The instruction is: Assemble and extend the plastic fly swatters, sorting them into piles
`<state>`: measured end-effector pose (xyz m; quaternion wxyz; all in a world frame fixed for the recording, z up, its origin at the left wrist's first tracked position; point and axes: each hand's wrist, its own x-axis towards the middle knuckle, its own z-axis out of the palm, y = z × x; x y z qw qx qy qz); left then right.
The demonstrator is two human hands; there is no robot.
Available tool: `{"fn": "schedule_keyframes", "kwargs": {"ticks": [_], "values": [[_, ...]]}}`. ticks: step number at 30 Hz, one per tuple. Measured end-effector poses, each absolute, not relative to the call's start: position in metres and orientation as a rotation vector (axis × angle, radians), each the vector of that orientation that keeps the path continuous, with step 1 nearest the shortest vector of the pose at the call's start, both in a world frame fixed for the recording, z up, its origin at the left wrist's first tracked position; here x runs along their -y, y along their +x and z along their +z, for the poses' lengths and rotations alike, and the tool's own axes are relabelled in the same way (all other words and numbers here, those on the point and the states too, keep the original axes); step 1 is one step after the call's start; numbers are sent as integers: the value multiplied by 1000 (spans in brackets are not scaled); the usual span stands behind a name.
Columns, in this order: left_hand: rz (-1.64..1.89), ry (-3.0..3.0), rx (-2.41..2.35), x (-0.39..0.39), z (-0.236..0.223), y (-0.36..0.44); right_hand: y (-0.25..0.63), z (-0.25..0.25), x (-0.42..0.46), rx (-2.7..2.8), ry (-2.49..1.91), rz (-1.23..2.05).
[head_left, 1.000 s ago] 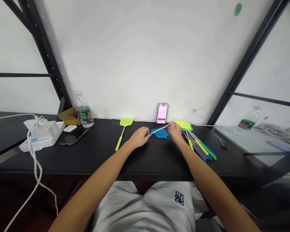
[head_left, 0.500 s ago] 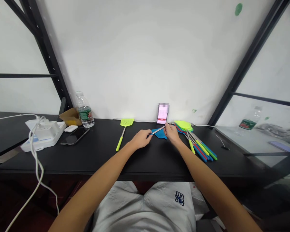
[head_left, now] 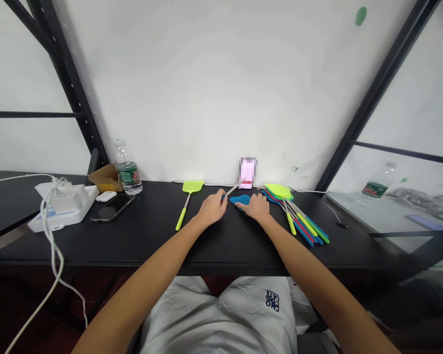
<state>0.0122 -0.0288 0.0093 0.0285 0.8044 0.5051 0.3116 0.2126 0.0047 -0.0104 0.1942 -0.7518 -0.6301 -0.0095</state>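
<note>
We list what lies before us, largest first. A white wall [head_left: 206, 88] stands behind a black tabletop [head_left: 151, 246], with a black metal frame [head_left: 68, 83] at the left. Our lap shows below the edge, in pale shorts [head_left: 217, 319].

On the tabletop, at the left, we count a white power strip [head_left: 62, 209] with a white cable [head_left: 53, 250], a plastic water bottle [head_left: 127, 169], a torn cardboard box [head_left: 105, 178], a dark phone [head_left: 111, 207] lying flat, and a small white earbud case [head_left: 105, 196]. A yellow-green fly swatter [head_left: 186, 206] lies alone at centre left. A bundle of fly swatters [head_left: 299, 216] with blue, green, red and yellow handles fans out at the right. A second phone [head_left: 247, 173] stands against the wall, its screen lit pink.

At centre, our left hand [head_left: 212, 207] has a clenched grip on a thin metal shaft [head_left: 231, 191], which points up and right toward the standing phone. Our right hand [head_left: 256, 206] lies flat and released, its fingers on a blue swatter head [head_left: 239, 200], which sits on the tabletop between both hands. The shaft does not appear joined to it. A flat palm seems right for pinning this soft head, with the shaft kept clear of the phone.
</note>
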Motion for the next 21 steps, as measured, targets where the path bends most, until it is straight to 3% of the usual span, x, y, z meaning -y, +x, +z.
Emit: {"fn": "schedule_keyframes", "kwargs": {"ticks": [11, 21], "values": [[869, 2490, -1631, 27, 6, 12, 242, -8, -21, 1732, -2132, 293], [767, 2507, -1627, 28, 9, 12, 257, -5, -19, 1341, -1479, 575]]}}
